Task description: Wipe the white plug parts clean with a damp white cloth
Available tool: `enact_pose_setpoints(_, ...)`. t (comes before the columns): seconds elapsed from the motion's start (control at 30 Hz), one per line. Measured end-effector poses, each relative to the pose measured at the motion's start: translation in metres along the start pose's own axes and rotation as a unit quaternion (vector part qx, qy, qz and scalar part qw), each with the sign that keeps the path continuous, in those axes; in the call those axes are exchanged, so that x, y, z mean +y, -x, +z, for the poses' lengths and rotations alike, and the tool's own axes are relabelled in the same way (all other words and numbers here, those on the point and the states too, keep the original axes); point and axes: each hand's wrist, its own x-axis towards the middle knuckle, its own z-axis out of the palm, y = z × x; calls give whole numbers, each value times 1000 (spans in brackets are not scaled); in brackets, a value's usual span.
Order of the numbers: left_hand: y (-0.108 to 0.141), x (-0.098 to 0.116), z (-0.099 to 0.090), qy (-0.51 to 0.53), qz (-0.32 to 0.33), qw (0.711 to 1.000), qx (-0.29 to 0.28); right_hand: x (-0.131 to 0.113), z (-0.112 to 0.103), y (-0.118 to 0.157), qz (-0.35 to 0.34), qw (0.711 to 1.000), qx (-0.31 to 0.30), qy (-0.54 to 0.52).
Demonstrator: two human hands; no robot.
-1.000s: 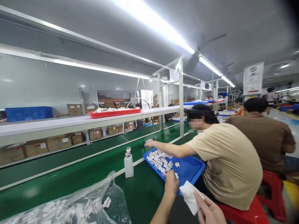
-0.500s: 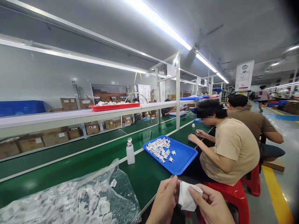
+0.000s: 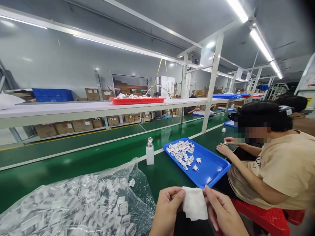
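A folded white cloth (image 3: 195, 204) is stretched between my two hands, low in the view. My left hand (image 3: 169, 207) pinches its upper left corner between thumb and fingers. At the upper right edge, my right hand (image 3: 222, 209) grips it the same way. Just beyond my hands lies a blue tray (image 3: 211, 164) holding many white plug pieces (image 3: 180, 150) at its left end. To my left, a clear plastic bag (image 3: 144, 200) is spread out, full of similar white plastic parts (image 3: 83, 203).
A white pump bottle (image 3: 150, 152) stands on the green work surface (image 3: 123, 147) left of the tray. Above runs a shelf (image 3: 73, 113) with a red tray (image 3: 137, 101) of white parts. On the right, a co-worker (image 3: 268, 167) sits on a red stool (image 3: 265, 216).
The view has turned left. The cloth, earlier bunched and partly covered by my right fingers, is now spread flat between both hands.
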Motion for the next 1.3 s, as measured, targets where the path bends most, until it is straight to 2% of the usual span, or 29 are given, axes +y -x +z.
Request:
enact_pose_setpoints(0.1,-9,1,-7,12,-11,1000,0,1,4,-13,-1,1000,-19,-5)
enact_pose_setpoints(0.2,-13,3,-12,10,21,1000,17,-1,3,-23,-13,999,-14,26)
enact_pose_setpoints(0.27,-13,0,-15,18,33,998,56,0,-2,-28,-64,994,-10,92)
enact_pose_setpoints(0.3,-13,-3,-17,37,13,997,72,1,-6,-31,-104,986,-16,129)
enact_pose_setpoints(0.37,-11,-8,-21,104,-70,990,69,7,-13,-35,-188,963,-44,188)
enact_pose_setpoints(0.43,-8,-13,-25,180,-135,974,35,15,-18,-37,-249,938,-84,226)
enact_pose_setpoints(0.5,-4,-14,-27,217,-126,968,22,24,-19,-37,-272,924,-109,245)
enact_pose_setpoints(0.57,-1,-14,-29,214,-80,973,39,32,-18,-35,-276,919,-123,251)
enact_pose_setpoints(0.67,3,-13,-30,198,-44,978,47,39,-15,-32,-260,924,-138,245)
enact_pose_setpoints(0.73,4,-15,-29,202,-39,977,49,41,-13,-29,-232,939,-121,222)
enact_pose_setpoints(0.83,4,-17,-27,216,-38,973,65,47,-8,-26,-122,986,-56,104)
enact_pose_setpoints(0.9,3,-18,-24,222,-35,972,71,53,-3,-25,-23,999,-30,-11)
enact_pose_setpoints(1.0,2,-18,-18,226,-22,972,65,62,4,-27,67,989,-85,-100)
enact_pose_setpoints(1.1,2,-19,-15,225,-10,973,56,64,5,-28,73,982,-147,-94)
enact_pose_setpoints(1.2,2,-22,-16,216,-17,974,61,59,0,-29,51,985,-146,-78)
enact_pose_setpoints(1.3,0,-26,-18,185,-16,979,78,52,-5,-30,51,982,-179,-42)
